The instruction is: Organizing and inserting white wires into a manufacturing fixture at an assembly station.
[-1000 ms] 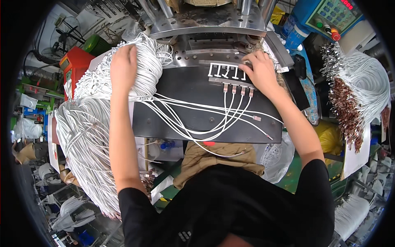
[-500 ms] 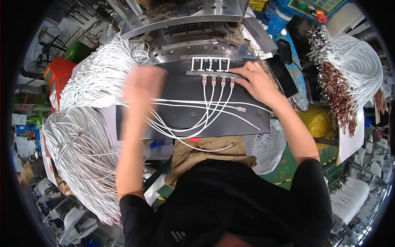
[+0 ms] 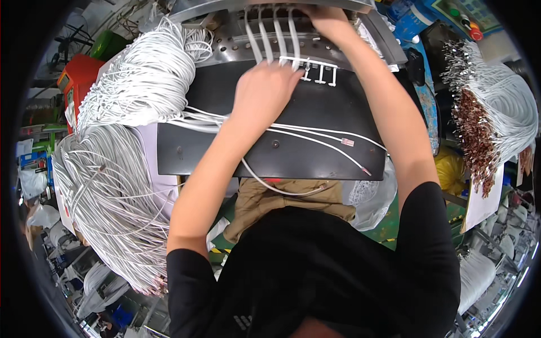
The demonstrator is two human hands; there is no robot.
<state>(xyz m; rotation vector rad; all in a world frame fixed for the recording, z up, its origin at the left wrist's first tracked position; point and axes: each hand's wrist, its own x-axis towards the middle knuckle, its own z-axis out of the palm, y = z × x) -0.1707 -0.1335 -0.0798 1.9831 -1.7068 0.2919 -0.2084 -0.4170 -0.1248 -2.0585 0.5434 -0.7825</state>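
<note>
From where I stand, looking over the head view, the person is leaning in over a black worktop (image 3: 338, 107) set in front of a metal press (image 3: 208, 8). The left hand (image 3: 265, 93) is over the worktop's far edge, back upward, fingers curled in and seemingly closed on four white cables (image 3: 294, 36) that run up from it to the gap under the press's upper plate. The right hand (image 3: 327, 21) reaches to that same gap, just right of the cables; its fingers go out of sight under the plate, so I can't tell how open it is or whether it has hold of anything.

Right beside the left fingertips lies a comb-shaped white plastic runner (image 3: 322, 74). Nearer the person, loose cables cross the worktop, one ending in a clear plug (image 3: 347, 142); a thick white cable bundle (image 3: 135, 84) sits to the left.

I'd judge the step in hand to be placing the four cable ends in the press. That calls for the left to hold them evenly spaced and untwisted, and for the right to seat the ends by feel.
</note>
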